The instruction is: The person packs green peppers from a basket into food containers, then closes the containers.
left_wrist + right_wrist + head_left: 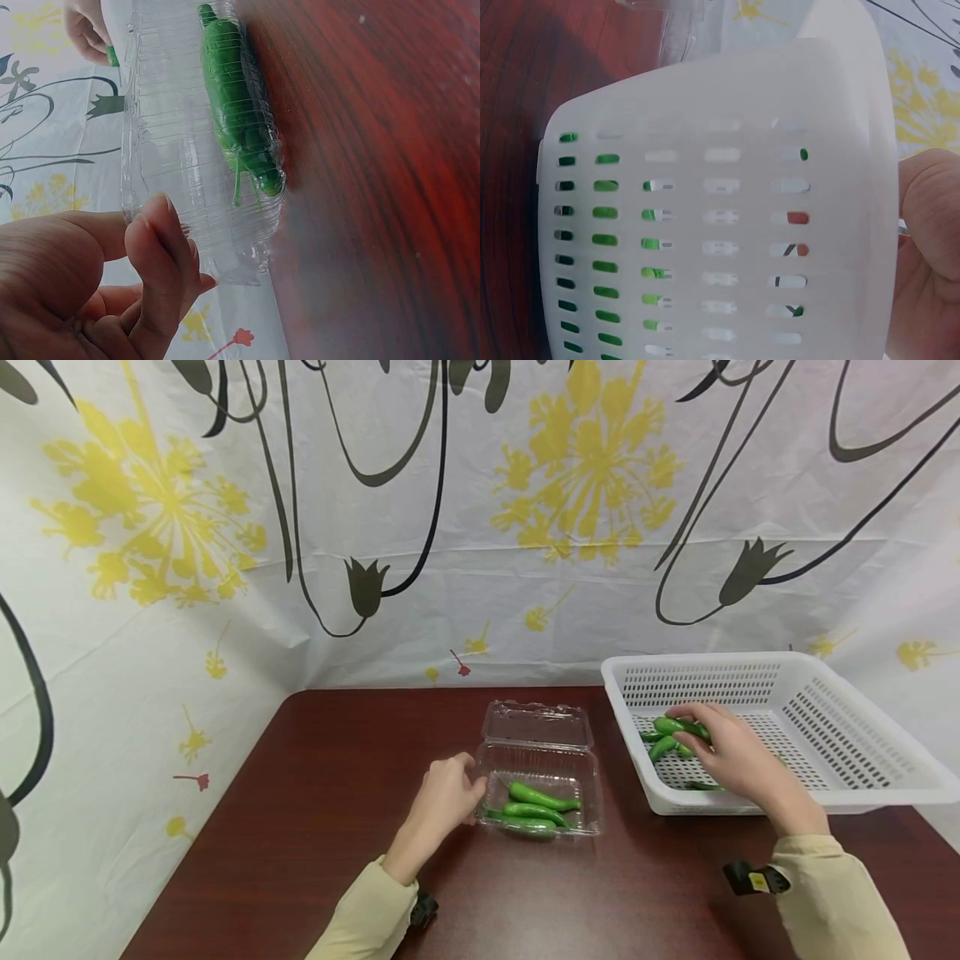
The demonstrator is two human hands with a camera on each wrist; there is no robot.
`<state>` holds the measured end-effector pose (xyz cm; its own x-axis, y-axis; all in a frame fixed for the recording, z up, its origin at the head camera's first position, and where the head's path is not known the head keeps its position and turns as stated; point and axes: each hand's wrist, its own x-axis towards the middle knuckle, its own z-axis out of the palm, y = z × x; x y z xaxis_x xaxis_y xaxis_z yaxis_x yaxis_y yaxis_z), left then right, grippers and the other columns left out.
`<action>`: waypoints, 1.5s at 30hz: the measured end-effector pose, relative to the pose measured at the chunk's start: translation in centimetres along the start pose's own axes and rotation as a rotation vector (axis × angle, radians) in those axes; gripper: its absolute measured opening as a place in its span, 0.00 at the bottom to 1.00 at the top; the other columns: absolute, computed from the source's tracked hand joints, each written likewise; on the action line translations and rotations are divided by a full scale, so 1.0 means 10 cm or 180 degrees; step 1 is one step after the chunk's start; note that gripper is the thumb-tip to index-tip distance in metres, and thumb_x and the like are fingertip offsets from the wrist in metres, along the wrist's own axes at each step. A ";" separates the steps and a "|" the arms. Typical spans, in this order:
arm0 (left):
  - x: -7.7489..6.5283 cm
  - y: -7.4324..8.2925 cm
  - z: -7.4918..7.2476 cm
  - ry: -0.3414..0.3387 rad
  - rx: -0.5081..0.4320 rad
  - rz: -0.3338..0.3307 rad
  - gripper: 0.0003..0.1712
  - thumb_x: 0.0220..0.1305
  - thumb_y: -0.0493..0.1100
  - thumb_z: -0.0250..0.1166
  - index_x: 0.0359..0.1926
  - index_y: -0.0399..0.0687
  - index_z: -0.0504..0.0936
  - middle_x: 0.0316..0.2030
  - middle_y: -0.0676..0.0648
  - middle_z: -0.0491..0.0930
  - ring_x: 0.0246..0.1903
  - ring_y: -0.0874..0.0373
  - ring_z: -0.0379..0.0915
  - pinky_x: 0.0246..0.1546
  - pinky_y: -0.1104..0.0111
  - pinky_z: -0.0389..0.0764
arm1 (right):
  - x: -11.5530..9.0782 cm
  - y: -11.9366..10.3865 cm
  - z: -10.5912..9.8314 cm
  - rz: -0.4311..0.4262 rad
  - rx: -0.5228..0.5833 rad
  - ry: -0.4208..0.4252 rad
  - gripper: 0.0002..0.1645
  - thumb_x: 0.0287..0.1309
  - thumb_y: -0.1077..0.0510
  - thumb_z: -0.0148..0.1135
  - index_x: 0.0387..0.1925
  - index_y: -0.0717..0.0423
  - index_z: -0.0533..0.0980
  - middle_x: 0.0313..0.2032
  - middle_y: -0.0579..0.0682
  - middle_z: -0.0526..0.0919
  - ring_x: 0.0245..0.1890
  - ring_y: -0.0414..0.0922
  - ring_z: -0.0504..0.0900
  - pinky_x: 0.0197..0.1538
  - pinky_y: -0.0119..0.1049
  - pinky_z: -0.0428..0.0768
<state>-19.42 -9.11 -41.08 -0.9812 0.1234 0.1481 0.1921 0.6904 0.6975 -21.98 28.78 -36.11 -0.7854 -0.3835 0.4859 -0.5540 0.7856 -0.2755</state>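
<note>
An open clear plastic clamshell box (588,760) sits mid-table, its lid folded back. Several green chili peppers (542,796) lie inside it. My left hand (442,792) pinches the box's left rim; in the left wrist view, the fingers (154,247) and thumb meet at the wall, near a pepper (229,82) behind the plastic. Over the left part of a white basket (847,797), my right hand (738,756) holds a green pepper (678,726) between thumb and fingers. More peppers (662,749) lie on the basket floor below. The basket wall hides most of this hand in the right wrist view.
The dark red-brown wooden table (337,760) carries both containers, with the basket right of the box. A patterned white cloth (480,527) hangs behind and at the left side. The basket's slotted side wall (690,210) stands upright between the right wrist camera and the peppers.
</note>
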 end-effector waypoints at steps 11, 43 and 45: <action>0.00 -0.01 0.00 -0.0021 -0.0029 -0.0019 0.20 0.64 0.34 0.65 0.54 0.26 0.78 0.16 0.51 0.75 0.08 0.66 0.73 0.14 0.71 0.76 | 0.02 -0.13 -0.03 0.0027 0.0011 0.0050 0.18 0.59 0.68 0.69 0.51 0.62 0.78 0.41 0.59 0.82 0.43 0.57 0.81 0.44 0.58 0.77; -0.01 0.00 0.00 -0.0014 -0.0042 0.0051 0.18 0.64 0.33 0.65 0.53 0.26 0.78 0.16 0.51 0.75 0.08 0.67 0.73 0.14 0.72 0.76 | 0.08 -0.31 0.06 -0.0071 0.0182 0.0211 0.18 0.55 0.67 0.73 0.47 0.59 0.78 0.38 0.50 0.84 0.36 0.48 0.83 0.40 0.49 0.79; -0.01 0.00 0.00 -0.0016 -0.0032 0.0048 0.19 0.65 0.33 0.65 0.54 0.26 0.78 0.16 0.51 0.76 0.08 0.67 0.73 0.15 0.72 0.77 | 0.08 -0.31 0.08 -0.0090 0.0199 0.0224 0.18 0.55 0.68 0.73 0.47 0.59 0.78 0.39 0.51 0.84 0.36 0.48 0.83 0.40 0.48 0.79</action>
<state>-19.34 -9.10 -41.12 -0.9783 0.1375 0.1551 0.2071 0.6812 0.7023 -21.12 25.61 -35.47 -0.7491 -0.3684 0.5506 -0.5935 0.7423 -0.3109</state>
